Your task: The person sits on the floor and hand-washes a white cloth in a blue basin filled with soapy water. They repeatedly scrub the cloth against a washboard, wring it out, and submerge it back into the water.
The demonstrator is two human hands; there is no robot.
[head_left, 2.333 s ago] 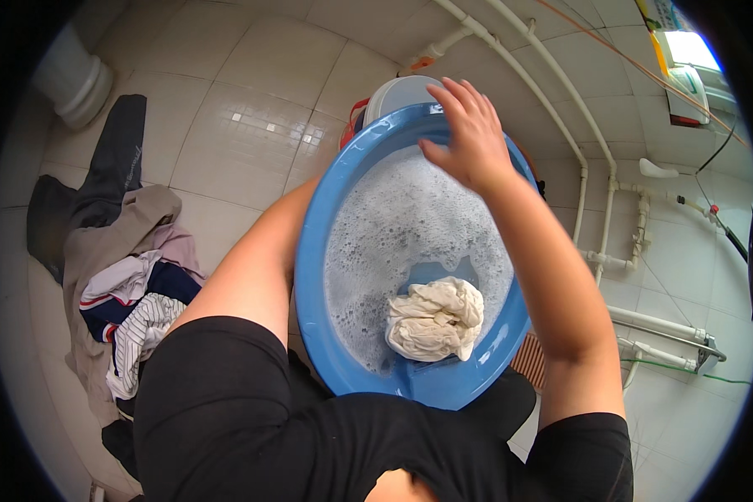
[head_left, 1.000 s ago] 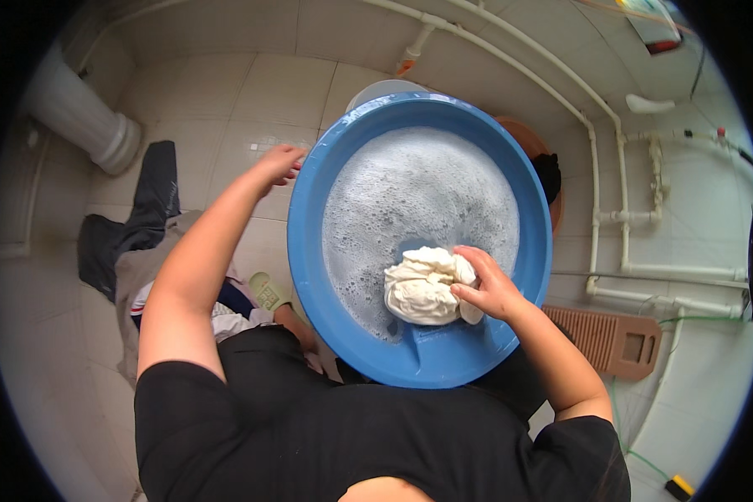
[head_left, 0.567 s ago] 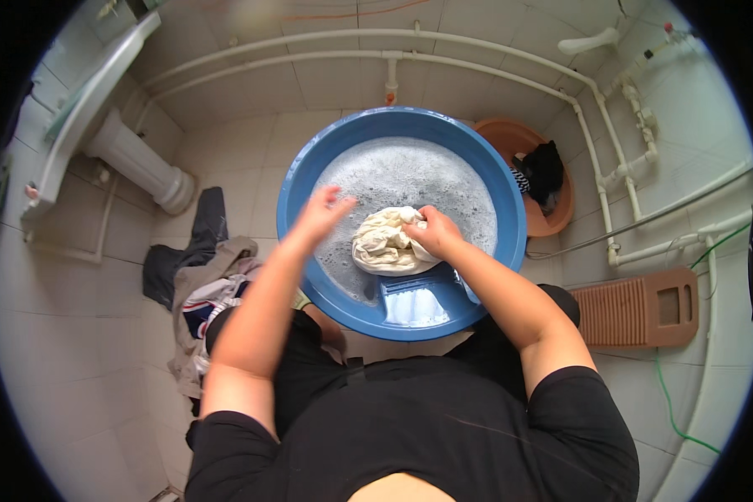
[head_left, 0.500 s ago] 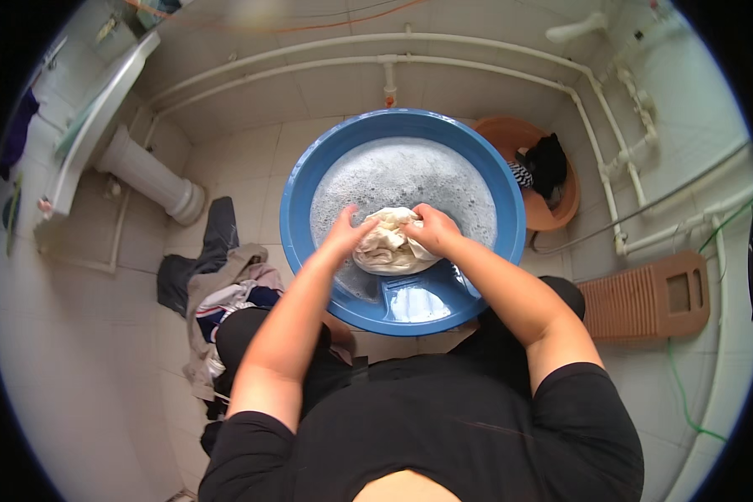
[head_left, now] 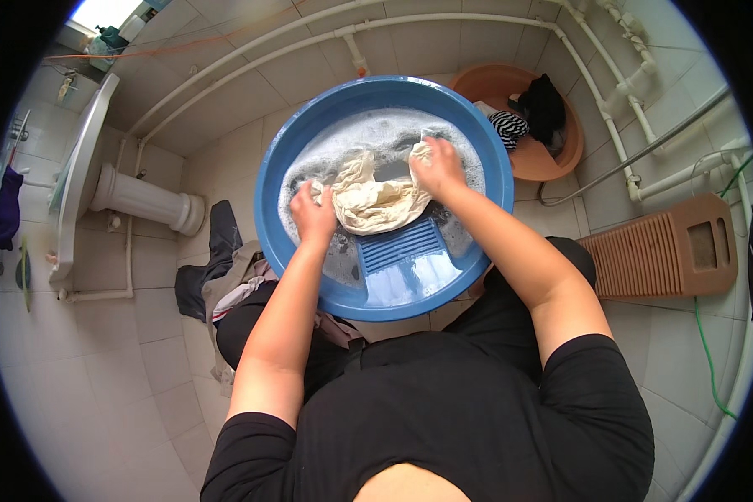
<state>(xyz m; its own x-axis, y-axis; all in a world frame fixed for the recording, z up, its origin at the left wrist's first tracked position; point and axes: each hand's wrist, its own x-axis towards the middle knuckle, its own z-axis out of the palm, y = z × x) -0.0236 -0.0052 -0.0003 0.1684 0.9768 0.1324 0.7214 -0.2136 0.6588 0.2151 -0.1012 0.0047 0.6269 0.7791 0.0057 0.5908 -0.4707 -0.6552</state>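
A wet cream-coloured cloth garment (head_left: 375, 203) is spread across the soapy water in a large blue basin (head_left: 269, 180). Its lower part lies against the ridged washboard (head_left: 400, 244) moulded into the basin's near side. At the left end of the cloth, my left hand (head_left: 313, 213) is closed on it, with a bit of fabric showing by the fingers. My right hand (head_left: 440, 170) grips the other end, where a fold sticks up past the fingertips. Grey-white suds (head_left: 351, 124) cover much of the water. The garment's exact kind cannot be made out.
An orange basin (head_left: 552, 170) with dark and striped clothes (head_left: 508, 130) stands behind at the right. A brown washboard (head_left: 657, 255) leans by the right wall. Several clothes (head_left: 219, 268) lie on the floor at left, near a white pedestal (head_left: 146, 201). Pipes (head_left: 443, 17) run along the walls.
My hands have moved apart, stretching the bunched cloth sideways. The basin's ridged washboard is now uncovered. The whole view has shifted and tilted slightly.
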